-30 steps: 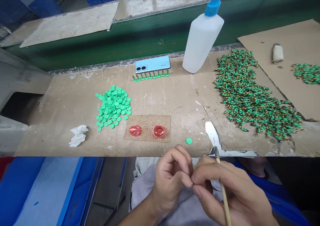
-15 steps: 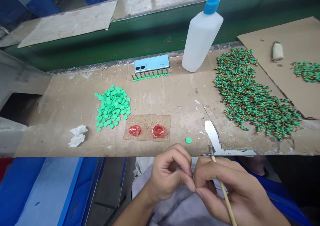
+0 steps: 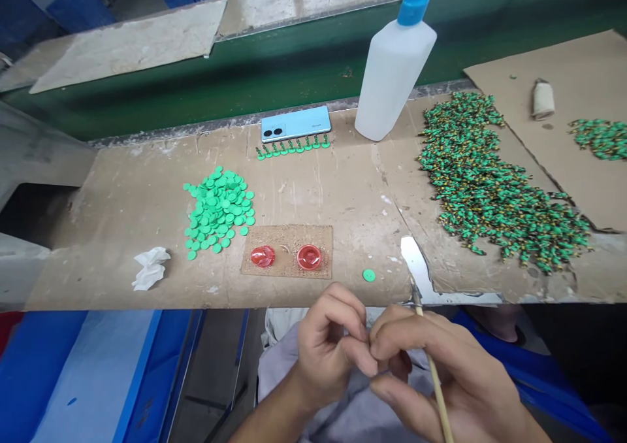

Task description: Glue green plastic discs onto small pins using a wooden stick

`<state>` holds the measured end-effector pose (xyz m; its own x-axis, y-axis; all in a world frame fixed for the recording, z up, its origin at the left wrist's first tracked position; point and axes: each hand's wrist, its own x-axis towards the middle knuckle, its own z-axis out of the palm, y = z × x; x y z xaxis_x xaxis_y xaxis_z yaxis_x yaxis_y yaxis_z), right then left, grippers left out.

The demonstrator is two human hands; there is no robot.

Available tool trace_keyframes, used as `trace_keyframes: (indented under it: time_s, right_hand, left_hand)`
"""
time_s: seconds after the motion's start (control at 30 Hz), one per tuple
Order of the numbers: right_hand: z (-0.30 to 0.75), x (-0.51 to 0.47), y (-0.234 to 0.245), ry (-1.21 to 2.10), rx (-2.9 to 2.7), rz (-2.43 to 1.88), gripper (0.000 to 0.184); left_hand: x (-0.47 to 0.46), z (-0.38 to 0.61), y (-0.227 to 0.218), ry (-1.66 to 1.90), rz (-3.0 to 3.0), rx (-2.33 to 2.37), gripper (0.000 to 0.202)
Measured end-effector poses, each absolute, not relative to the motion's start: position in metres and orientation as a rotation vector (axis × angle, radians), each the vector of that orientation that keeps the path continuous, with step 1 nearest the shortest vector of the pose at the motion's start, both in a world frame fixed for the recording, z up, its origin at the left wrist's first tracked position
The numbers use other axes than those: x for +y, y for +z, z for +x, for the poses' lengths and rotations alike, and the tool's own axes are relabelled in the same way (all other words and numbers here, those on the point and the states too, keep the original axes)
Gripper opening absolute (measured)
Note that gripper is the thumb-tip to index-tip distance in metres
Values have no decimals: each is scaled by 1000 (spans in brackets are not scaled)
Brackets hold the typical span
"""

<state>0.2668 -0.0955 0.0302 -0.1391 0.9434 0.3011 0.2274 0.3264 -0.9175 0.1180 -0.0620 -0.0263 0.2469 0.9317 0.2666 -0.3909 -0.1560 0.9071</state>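
Note:
Over my lap, just off the table's front edge, both hands meet fingertip to fingertip. My left hand (image 3: 333, 338) is closed in a pinch; whatever lies between its fingers is hidden. A slim brush with a pale wooden handle (image 3: 439, 391) runs through my right hand (image 3: 445, 371), its dark tip pointing up toward the table. The right thumb and index finger stand slightly apart beside the left fingertips. A single green button-like disc (image 3: 369, 275) lies on the table just beyond my hands. Left of it, a cardboard piece (image 3: 287, 270) carries two small red dishes, one holding glossy red material (image 3: 262, 256), the other round (image 3: 309, 257).
Green discs (image 3: 220, 208) are heaped at left, near crumpled tissue (image 3: 150, 268). Small figures on discs (image 3: 291, 147) line up before a blue phone (image 3: 296, 124). A white squeeze bottle (image 3: 392, 70) stands behind. Many green-black figures (image 3: 490, 181) pile at right, near a small cloth-wrapped roll (image 3: 543, 100).
Both hands have shifted slightly left. The right thumb has parted from the index finger and the left fingertips. The brush stays in the right hand.

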Motion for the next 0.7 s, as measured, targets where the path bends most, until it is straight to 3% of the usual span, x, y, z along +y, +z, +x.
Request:
trace_keyframes:
  time_s: [0.13, 0.27, 0.4, 0.7]
  right_hand:
    - [265, -98, 25, 933, -1574, -1046, 15]
    - [268, -95, 26, 1040, -1541, -944, 4]
    - [275, -90, 27, 1119, -1604, -851, 19]
    - [283, -87, 15, 1134, -1611, -786, 22]
  left_hand:
    - [-55, 109, -27, 1405, 1503, 560, 23]
    - [-45, 100, -23, 1416, 1735, 480, 23]
    - [-38, 93, -20, 1330, 1936, 395, 18]
    - [-32, 94, -25, 1329, 2048, 337, 20]
